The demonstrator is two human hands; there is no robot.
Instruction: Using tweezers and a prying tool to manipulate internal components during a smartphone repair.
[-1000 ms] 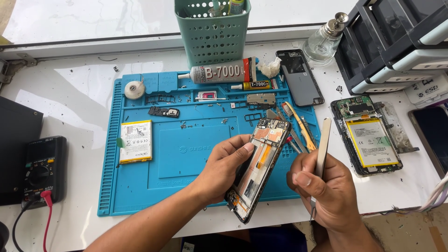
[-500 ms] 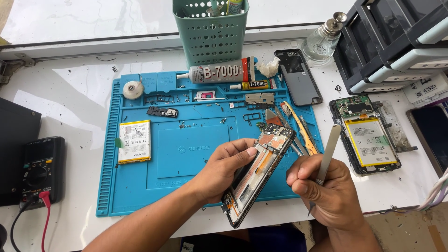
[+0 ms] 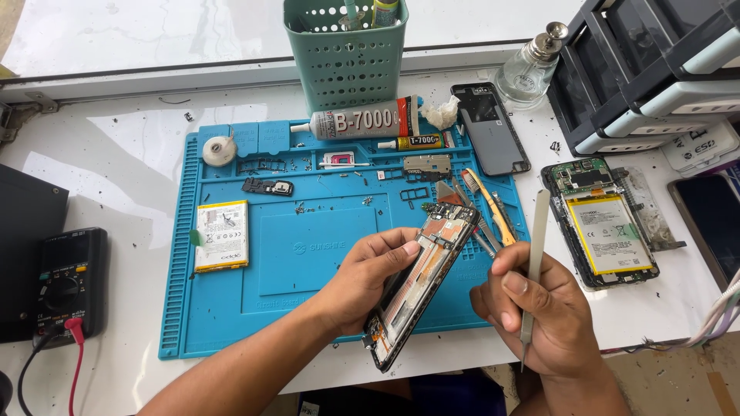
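Two bare hands, left hand (image 3: 370,281) and right hand (image 3: 543,316), no gloves, no rings, no watch visible. Left forearm bare all the way to the frame edge, no sleeve showing. Right wrist bare too. Fingernails short, unpainted. Rest of the body out of view.

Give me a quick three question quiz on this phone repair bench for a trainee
1. True or false: the left hand holds the opened phone frame above the blue mat.
2. The right hand holds: A) flat metal pry tool, B) glue tube, C) loose battery.
3. What lies at the mat's left side?

Key: 1 true; 2 A; 3 the loose battery.
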